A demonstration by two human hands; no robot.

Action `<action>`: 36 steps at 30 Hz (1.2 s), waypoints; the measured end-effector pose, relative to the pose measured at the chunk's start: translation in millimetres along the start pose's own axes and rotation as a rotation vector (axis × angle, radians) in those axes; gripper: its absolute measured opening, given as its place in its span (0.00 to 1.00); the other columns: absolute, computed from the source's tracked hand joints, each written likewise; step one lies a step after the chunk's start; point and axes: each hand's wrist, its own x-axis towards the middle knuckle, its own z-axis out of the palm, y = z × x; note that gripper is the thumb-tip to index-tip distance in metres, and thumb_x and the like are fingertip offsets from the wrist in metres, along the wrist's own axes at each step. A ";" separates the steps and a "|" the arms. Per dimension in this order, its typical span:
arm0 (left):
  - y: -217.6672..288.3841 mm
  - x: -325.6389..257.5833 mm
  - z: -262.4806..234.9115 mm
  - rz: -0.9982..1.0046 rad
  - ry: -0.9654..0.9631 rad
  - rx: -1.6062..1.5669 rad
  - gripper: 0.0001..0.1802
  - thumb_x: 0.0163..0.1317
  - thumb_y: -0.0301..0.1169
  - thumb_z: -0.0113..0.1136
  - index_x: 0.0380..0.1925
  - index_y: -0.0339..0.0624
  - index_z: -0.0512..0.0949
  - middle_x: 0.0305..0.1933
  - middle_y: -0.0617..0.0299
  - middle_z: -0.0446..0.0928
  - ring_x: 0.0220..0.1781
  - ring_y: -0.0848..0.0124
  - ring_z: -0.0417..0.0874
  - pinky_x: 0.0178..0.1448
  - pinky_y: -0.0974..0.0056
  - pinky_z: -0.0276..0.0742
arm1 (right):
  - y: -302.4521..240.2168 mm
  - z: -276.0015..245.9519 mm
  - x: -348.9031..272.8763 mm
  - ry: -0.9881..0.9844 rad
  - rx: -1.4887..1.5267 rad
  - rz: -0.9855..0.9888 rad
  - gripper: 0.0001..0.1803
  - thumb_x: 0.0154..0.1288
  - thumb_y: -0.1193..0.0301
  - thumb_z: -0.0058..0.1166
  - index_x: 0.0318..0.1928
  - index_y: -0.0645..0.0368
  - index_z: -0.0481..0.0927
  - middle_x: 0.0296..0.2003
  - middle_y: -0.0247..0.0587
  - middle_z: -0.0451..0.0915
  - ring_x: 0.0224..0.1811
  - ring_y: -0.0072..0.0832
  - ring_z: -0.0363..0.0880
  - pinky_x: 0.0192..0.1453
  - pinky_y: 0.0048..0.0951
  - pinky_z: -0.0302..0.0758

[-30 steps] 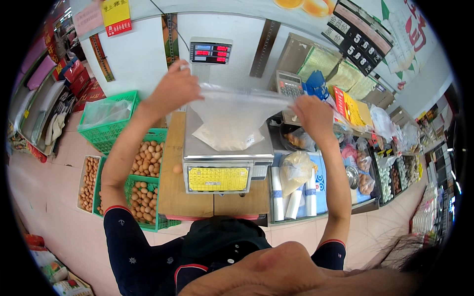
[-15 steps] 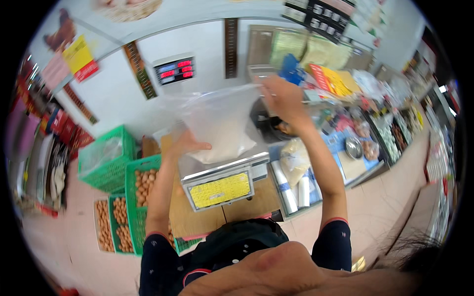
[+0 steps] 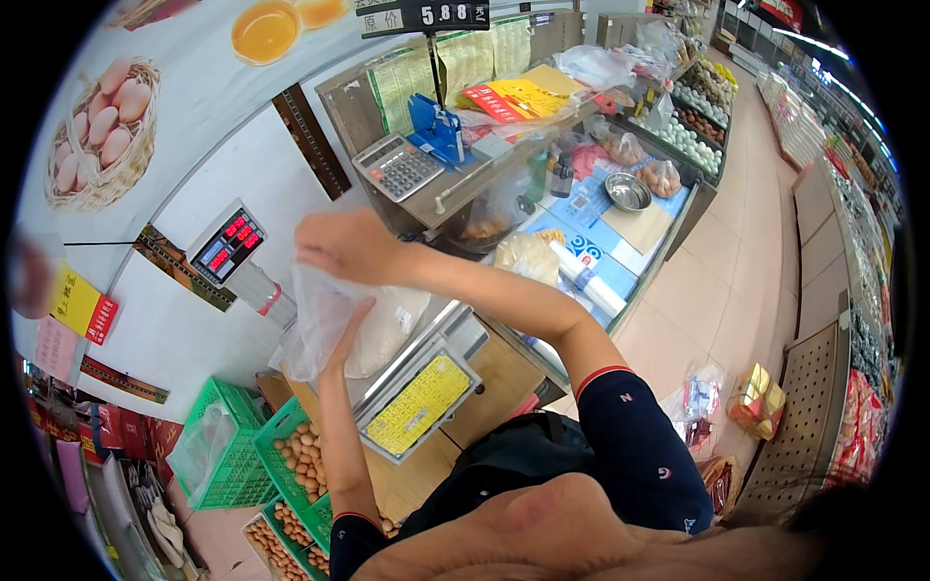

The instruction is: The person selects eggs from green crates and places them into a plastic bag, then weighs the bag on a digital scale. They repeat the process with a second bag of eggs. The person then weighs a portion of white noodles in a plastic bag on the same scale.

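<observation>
My right hand pinched the top of the clear plastic bag while my left hand pressed flat against its side, above the weighing scale on the worktop, bag apparently not yet set down.

The person wears a dark navy short-sleeved shirt with small scattered light markings. Each sleeve ends in a thin red and white trim band. Both forearms are bare, with no watch or rings visible.
</observation>
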 end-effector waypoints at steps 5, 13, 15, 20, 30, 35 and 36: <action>-68.0 24.9 22.8 -0.017 0.217 -0.819 0.25 0.59 0.36 0.63 0.54 0.34 0.71 0.52 0.58 0.74 0.56 0.68 0.71 0.61 0.63 0.66 | -3.6 3.7 -15.6 -0.031 0.406 0.328 0.24 0.53 0.66 0.64 0.49 0.56 0.72 0.33 0.36 0.76 0.32 0.27 0.77 0.36 0.28 0.74; -27.1 31.5 6.4 0.059 0.040 -1.057 0.24 0.54 0.34 0.68 0.49 0.35 0.73 0.48 0.61 0.75 0.50 0.72 0.75 0.56 0.67 0.69 | 45.7 63.6 -108.8 -0.367 0.231 0.359 0.44 0.42 0.60 0.72 0.60 0.60 0.66 0.45 0.44 0.77 0.42 0.33 0.75 0.48 0.32 0.72; -29.4 27.3 -4.6 0.080 -0.036 -1.000 0.27 0.52 0.33 0.69 0.51 0.35 0.73 0.49 0.60 0.75 0.51 0.72 0.75 0.56 0.67 0.69 | 44.3 73.7 -109.7 -0.385 0.301 0.487 0.40 0.43 0.61 0.71 0.58 0.60 0.69 0.46 0.45 0.77 0.47 0.33 0.75 0.51 0.33 0.71; -59.6 7.3 -31.4 0.193 -0.086 -0.487 0.44 0.40 0.37 0.75 0.57 0.34 0.66 0.57 0.55 0.70 0.57 0.67 0.71 0.61 0.63 0.67 | 40.9 58.9 -93.1 -0.295 0.586 0.632 0.29 0.47 0.68 0.69 0.50 0.63 0.75 0.45 0.41 0.78 0.48 0.29 0.76 0.54 0.32 0.71; -98.8 18.7 96.7 0.283 0.124 -0.520 0.27 0.52 0.36 0.65 0.52 0.39 0.72 0.56 0.52 0.73 0.62 0.62 0.69 0.66 0.57 0.60 | 32.2 56.0 -110.7 -0.395 0.651 0.531 0.21 0.51 0.72 0.65 0.47 0.63 0.78 0.48 0.42 0.77 0.54 0.32 0.73 0.60 0.32 0.67; -90.3 15.3 90.2 0.169 0.133 -0.766 0.22 0.57 0.32 0.59 0.52 0.38 0.73 0.56 0.53 0.73 0.60 0.59 0.69 0.66 0.55 0.60 | 18.7 10.4 -87.6 -0.513 0.974 0.659 0.24 0.57 0.69 0.58 0.54 0.61 0.74 0.51 0.40 0.76 0.55 0.31 0.72 0.60 0.31 0.68; -96.0 16.5 97.8 0.187 0.182 -0.680 0.22 0.57 0.32 0.59 0.52 0.38 0.73 0.56 0.54 0.73 0.60 0.59 0.69 0.66 0.55 0.60 | 22.4 2.1 -86.2 -0.486 1.093 0.709 0.23 0.58 0.68 0.58 0.54 0.61 0.74 0.51 0.40 0.76 0.54 0.30 0.73 0.59 0.30 0.68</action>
